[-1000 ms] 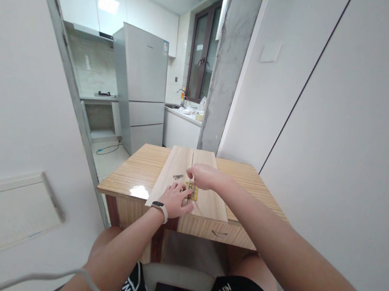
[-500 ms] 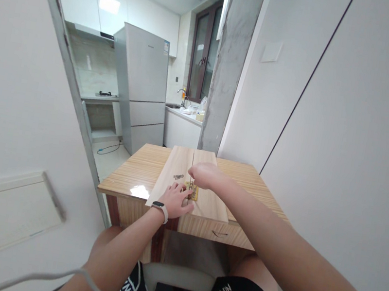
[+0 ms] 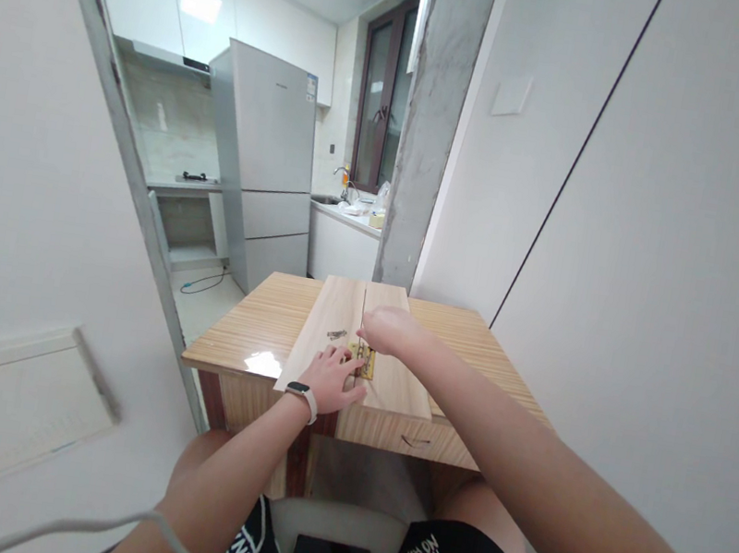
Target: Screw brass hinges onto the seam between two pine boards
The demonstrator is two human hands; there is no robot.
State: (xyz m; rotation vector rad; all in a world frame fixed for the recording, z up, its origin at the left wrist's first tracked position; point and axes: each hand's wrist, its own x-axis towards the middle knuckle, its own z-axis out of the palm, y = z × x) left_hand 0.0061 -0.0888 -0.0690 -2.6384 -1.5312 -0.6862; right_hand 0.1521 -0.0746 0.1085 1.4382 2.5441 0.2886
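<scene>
Pressing left hand (image 3: 332,378) spread flat beside brass hinge (image 3: 364,362) on two wooden boards (image 3: 336,309), right hand (image 3: 387,329) curled over hinge, pinch hidden, loose screws (image 3: 336,334) nearby

Two pale wooden boards (image 3: 333,327) lie side by side on one striped wooden desk (image 3: 264,321), with one brass hinge (image 3: 364,362), a few small screws (image 3: 336,334), and two hands (image 3: 331,379).

Left hand (image 3: 330,380) pressing brass hinge (image 3: 364,361); right hand (image 3: 389,330) pinched above it.
</scene>
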